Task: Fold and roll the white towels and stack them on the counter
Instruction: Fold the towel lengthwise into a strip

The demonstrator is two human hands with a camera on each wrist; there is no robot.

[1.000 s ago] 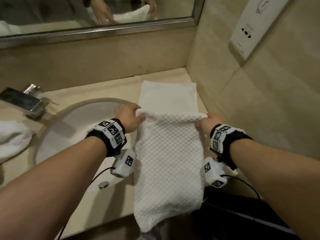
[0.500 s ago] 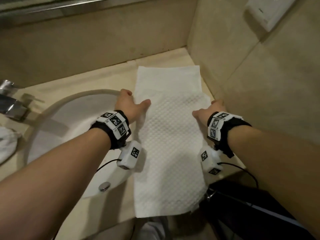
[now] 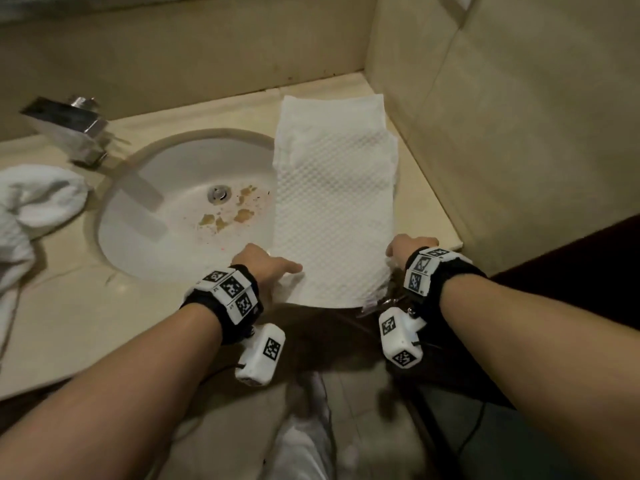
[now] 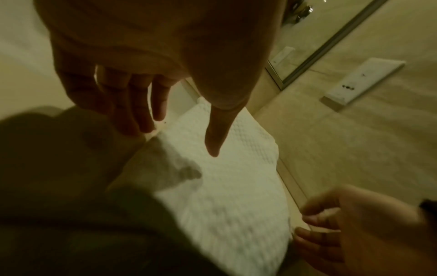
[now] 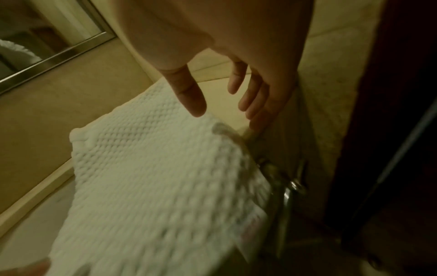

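A white waffle-weave towel [image 3: 332, 209] lies flat as a long folded strip on the counter [image 3: 69, 317], right of the sink, its near end reaching past the counter's front edge. My left hand [image 3: 266, 266] is at the towel's near left corner; in the left wrist view the left hand [image 4: 177, 141] has straight fingers beside the towel [image 4: 224, 186] and the thumb over it. My right hand [image 3: 405, 244] is at the near right corner. In the right wrist view the right hand [image 5: 224, 115] hovers spread over the edge of the towel [image 5: 153, 177]. Neither hand grips anything.
A sink basin [image 3: 166, 216] with brown stains and a steel faucet [image 3: 69, 126] lie left of the towel. A crumpled white towel [image 3: 31, 209] sits at the far left. The tiled side wall [image 3: 502, 150] stands close on the right. A metal handle [image 5: 288, 190] hangs below the counter edge.
Both hands carried the towel's folded edge forward, laid it flat and let go. They then slid back along its sides to the near end. The head view tilted down.
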